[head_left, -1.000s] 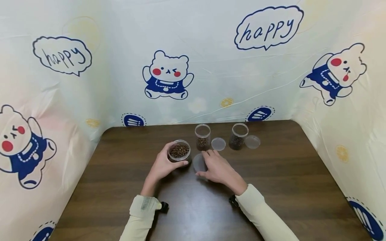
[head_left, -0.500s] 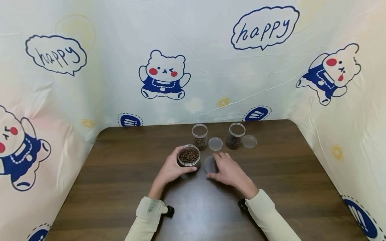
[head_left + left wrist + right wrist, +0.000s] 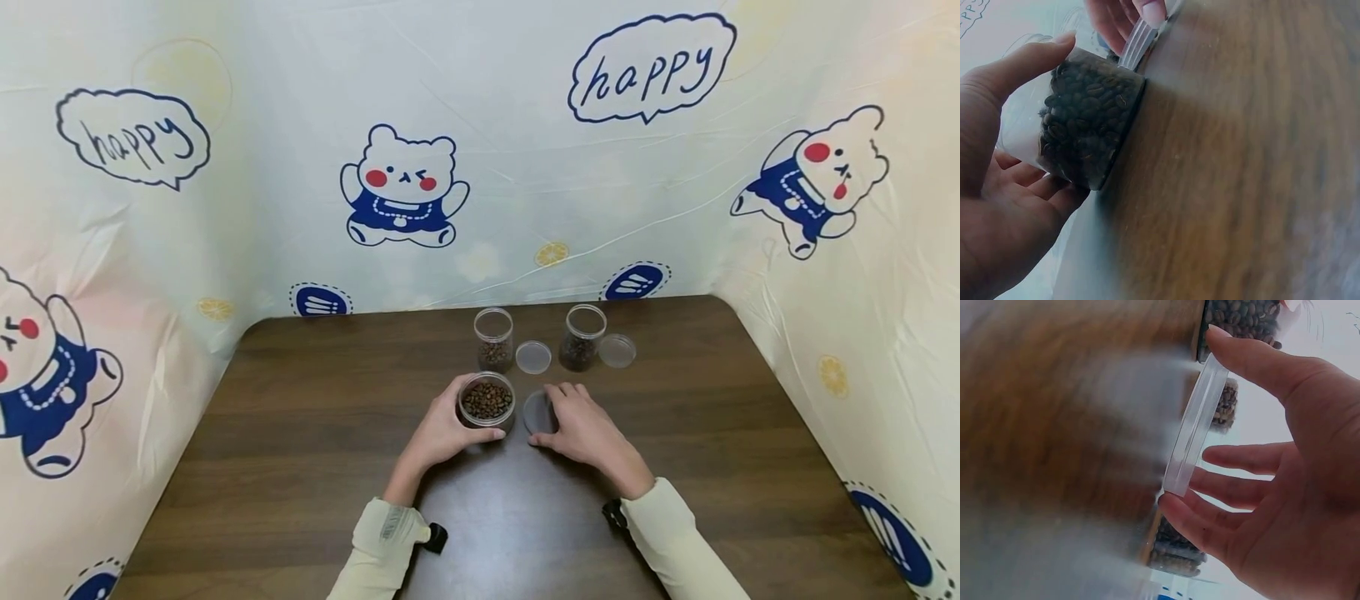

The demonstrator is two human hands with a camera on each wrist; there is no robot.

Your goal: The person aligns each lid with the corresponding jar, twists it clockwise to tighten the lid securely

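My left hand (image 3: 441, 429) grips a clear round jar (image 3: 491, 421) filled with brown coffee beans, thumb on the near side and fingers round the far side. The jar is uncovered and upright, low at the tabletop. In the left wrist view, beans (image 3: 1088, 112) show through its wall. To its right, my right hand (image 3: 588, 429) holds a translucent round lid (image 3: 537, 413) by the rim between thumb and fingers. The right wrist view shows the lid (image 3: 1196, 428) edge-on, slightly tilted close to the table.
Two more uncovered jars of beans stand behind, a left one (image 3: 494, 343) and a right one (image 3: 581, 340). Flat beside them lie a lid (image 3: 533, 357) and another lid (image 3: 617, 351). The brown wooden table (image 3: 315, 417) ends at a printed cloth backdrop (image 3: 517, 150).
The left hand has brought the jar to the right and a little nearer. The right hand and its lid have also shifted right. The head view has turned slightly.
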